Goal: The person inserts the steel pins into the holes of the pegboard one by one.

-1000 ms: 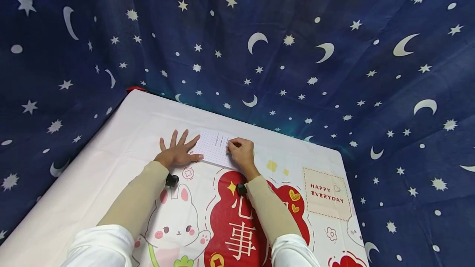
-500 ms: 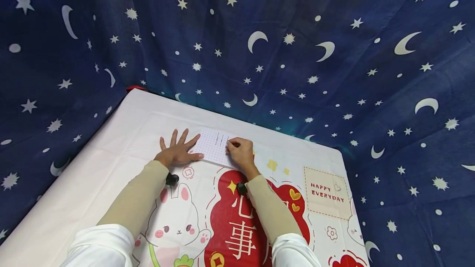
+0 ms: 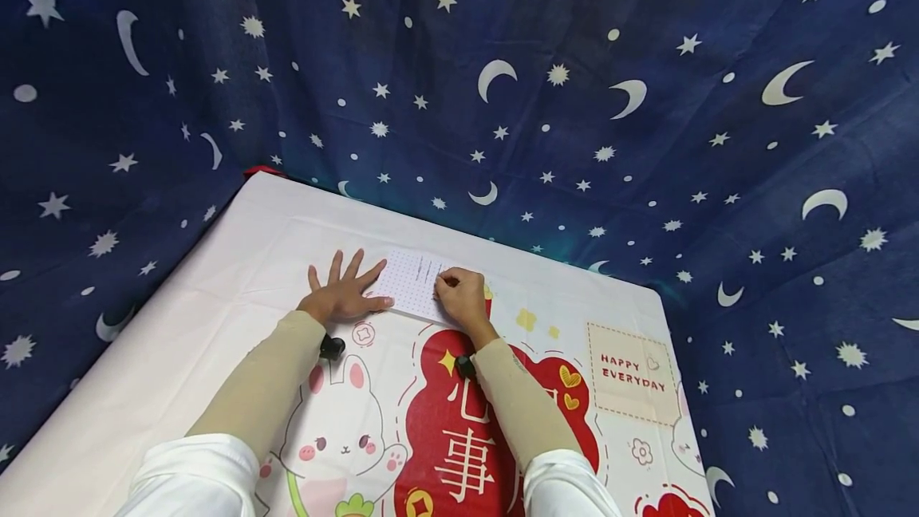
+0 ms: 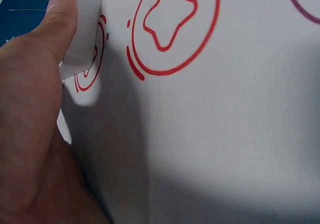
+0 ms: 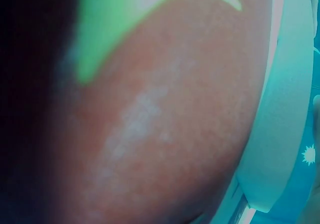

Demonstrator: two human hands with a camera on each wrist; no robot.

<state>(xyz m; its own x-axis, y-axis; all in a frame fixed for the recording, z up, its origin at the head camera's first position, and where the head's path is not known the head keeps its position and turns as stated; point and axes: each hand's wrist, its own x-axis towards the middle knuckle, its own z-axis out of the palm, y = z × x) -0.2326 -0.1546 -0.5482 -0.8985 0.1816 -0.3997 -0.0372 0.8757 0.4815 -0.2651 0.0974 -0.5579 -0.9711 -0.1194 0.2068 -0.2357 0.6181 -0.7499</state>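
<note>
The right hand (image 3: 467, 295) is edging farther across the dotted pad (image 3: 406, 284) on the tabletop (image 3: 269, 242), fingers (image 3: 455, 274) curling; I can't tell whether they're grasping anything. The left hand (image 3: 343, 298) is lying splayed, thumb (image 3: 379, 304) touching the pad's edge. A few strokes (image 3: 428, 270) are showing; much page is remaining bare.
</note>
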